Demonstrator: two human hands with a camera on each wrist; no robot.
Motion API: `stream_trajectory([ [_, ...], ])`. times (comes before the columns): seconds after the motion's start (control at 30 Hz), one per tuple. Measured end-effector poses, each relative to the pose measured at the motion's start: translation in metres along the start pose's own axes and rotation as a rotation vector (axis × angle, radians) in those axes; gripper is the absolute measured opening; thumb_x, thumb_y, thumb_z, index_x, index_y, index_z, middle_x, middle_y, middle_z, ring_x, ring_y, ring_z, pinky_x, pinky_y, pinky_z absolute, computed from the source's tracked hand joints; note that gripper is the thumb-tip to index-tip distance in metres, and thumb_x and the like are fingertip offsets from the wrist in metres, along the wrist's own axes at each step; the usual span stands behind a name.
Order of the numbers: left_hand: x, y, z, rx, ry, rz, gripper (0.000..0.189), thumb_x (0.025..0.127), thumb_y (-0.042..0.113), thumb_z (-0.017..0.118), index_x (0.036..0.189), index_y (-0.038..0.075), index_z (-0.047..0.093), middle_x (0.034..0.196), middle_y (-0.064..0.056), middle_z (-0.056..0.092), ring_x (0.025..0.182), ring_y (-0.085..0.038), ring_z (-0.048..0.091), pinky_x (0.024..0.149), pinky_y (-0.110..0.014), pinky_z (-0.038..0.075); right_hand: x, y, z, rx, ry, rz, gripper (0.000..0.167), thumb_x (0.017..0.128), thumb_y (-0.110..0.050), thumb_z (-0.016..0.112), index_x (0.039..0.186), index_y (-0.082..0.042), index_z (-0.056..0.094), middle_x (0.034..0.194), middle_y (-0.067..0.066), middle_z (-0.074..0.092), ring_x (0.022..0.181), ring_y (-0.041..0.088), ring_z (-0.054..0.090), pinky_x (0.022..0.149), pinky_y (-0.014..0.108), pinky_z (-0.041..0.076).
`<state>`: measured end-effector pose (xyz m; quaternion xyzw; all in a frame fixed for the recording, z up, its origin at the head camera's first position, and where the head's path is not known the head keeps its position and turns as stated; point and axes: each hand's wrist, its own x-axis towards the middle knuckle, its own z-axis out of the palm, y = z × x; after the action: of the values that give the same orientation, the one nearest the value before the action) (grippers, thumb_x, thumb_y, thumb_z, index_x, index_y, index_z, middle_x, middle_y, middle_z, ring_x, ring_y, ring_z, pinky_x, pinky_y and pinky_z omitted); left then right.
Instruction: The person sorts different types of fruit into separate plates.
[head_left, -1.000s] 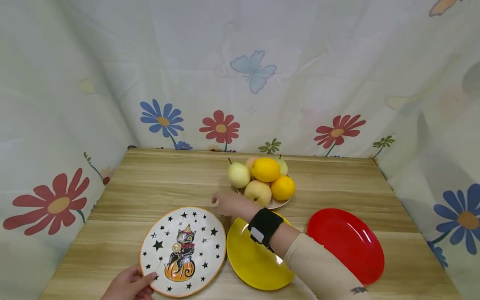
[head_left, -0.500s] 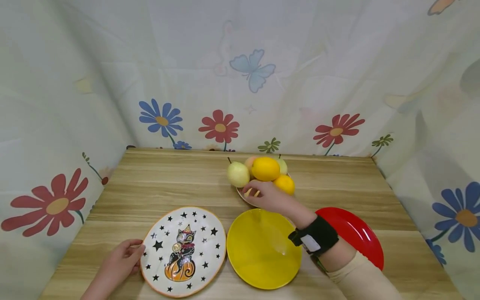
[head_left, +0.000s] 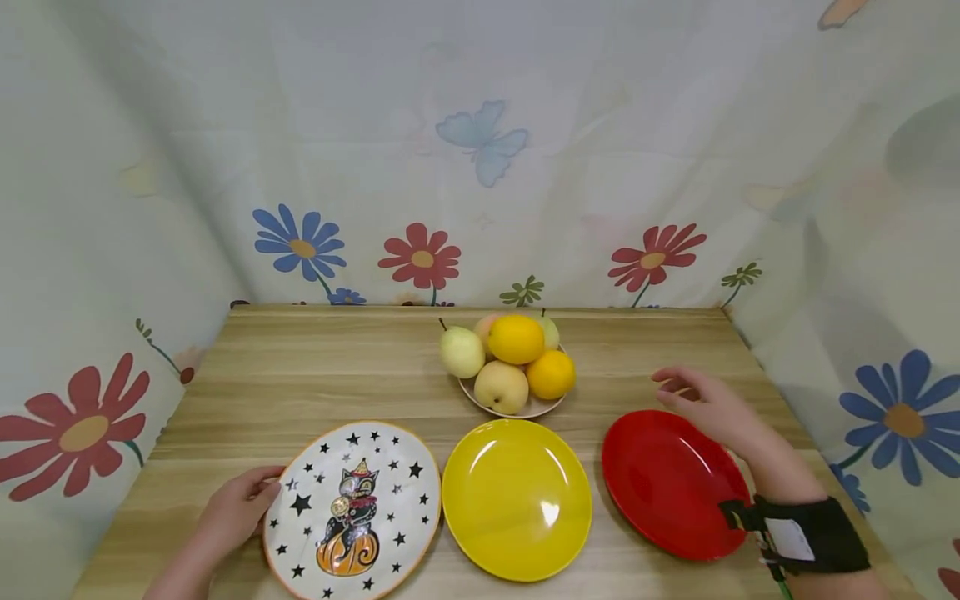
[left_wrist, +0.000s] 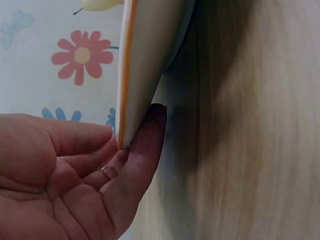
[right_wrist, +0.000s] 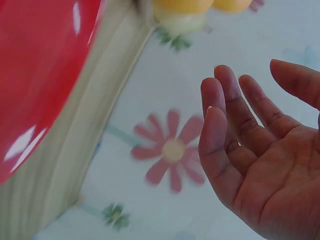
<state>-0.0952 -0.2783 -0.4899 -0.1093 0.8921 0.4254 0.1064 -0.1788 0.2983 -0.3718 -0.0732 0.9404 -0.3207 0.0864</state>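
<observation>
My left hand (head_left: 232, 512) pinches the left rim of a round white plate (head_left: 411, 517) with an orange edge, black stars and a cat on a pumpkin. In the left wrist view, fingers lie on both sides of the plate's edge (left_wrist: 123, 90), one against its underside. A yellow plate (head_left: 517, 500) sits right beside it. Over the far right rim of a red plate (head_left: 660, 492) hovers my right hand (head_left: 705, 408), fingers loosely bent and holding nothing. The right wrist view shows its bare palm (right_wrist: 280, 175) facing the camera, apart from the red plate.
Behind the yellow plate stands a bowl (head_left: 536, 409) heaped with fruit, including a pale pear (head_left: 462, 352) and a yellow-orange fruit (head_left: 516, 338) on top. A flowered cloth (head_left: 337, 150) rises along the back and both sides of the wooden table (head_left: 315, 358).
My right hand has swept from between the white and yellow plates, past the fruit bowl, to above the red plate. My left hand has slid up along the white plate's left rim.
</observation>
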Motion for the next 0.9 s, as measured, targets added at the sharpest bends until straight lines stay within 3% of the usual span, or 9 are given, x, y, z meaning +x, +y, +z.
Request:
stream_trajectory([
  [0.2, 0.003, -0.005, -0.001, -0.111, -0.038, -0.051, 0.04, 0.095, 0.007, 0.052, 0.13, -0.012, 0.046, 0.102, -0.021, 0.063, 0.078, -0.015, 0.061, 0.059, -0.029, 0.056, -0.027, 0.059, -0.015, -0.071, 0.074, 0.049, 0.035, 0.095, -0.012, 0.054, 0.117, 0.015, 0.051, 0.104, 0.032, 0.059, 0.092, 0.042, 0.058, 0.073, 0.046, 0.054],
  [0.4, 0.005, -0.006, 0.002, -0.204, -0.064, -0.108, 0.04, 0.097, 0.007, 0.049, 0.132, -0.013, 0.043, 0.108, -0.022, 0.061, 0.082, -0.014, 0.061, 0.064, -0.031, 0.056, -0.053, 0.108, -0.017, -0.116, 0.044, 0.182, 0.041, 0.096, -0.018, 0.053, 0.117, 0.017, 0.049, 0.105, 0.034, 0.057, 0.091, 0.043, 0.056, 0.067, 0.04, 0.053],
  [0.53, 0.005, -0.006, 0.002, -0.197, -0.065, -0.102, 0.04, 0.098, 0.008, 0.048, 0.131, -0.013, 0.043, 0.113, -0.026, 0.06, 0.083, -0.013, 0.062, 0.064, -0.03, 0.056, -0.068, 0.131, -0.012, 0.02, -0.031, 0.318, 0.051, 0.099, -0.024, 0.047, 0.124, 0.019, 0.039, 0.112, 0.038, 0.052, 0.089, 0.034, 0.059, 0.064, 0.034, 0.054],
  [0.63, 0.003, -0.005, 0.002, -0.215, -0.071, -0.101, 0.041, 0.098, 0.008, 0.048, 0.132, -0.013, 0.042, 0.115, -0.027, 0.059, 0.084, -0.012, 0.062, 0.065, -0.03, 0.057, -0.078, 0.142, -0.008, 0.167, -0.073, 0.389, 0.055, 0.101, -0.025, 0.044, 0.128, 0.021, 0.03, 0.113, 0.037, 0.052, 0.089, 0.026, 0.061, 0.069, 0.036, 0.056],
  [0.9, 0.001, -0.005, 0.002, -0.279, -0.096, -0.099, 0.042, 0.099, 0.008, 0.046, 0.135, -0.013, 0.039, 0.113, -0.023, 0.06, 0.083, -0.011, 0.063, 0.067, -0.032, 0.057, -0.092, 0.153, -0.001, 0.453, -0.169, 0.412, 0.059, 0.102, -0.017, 0.039, 0.133, 0.024, 0.01, 0.117, 0.03, 0.056, 0.091, 0.02, 0.064, 0.077, 0.04, 0.057],
])
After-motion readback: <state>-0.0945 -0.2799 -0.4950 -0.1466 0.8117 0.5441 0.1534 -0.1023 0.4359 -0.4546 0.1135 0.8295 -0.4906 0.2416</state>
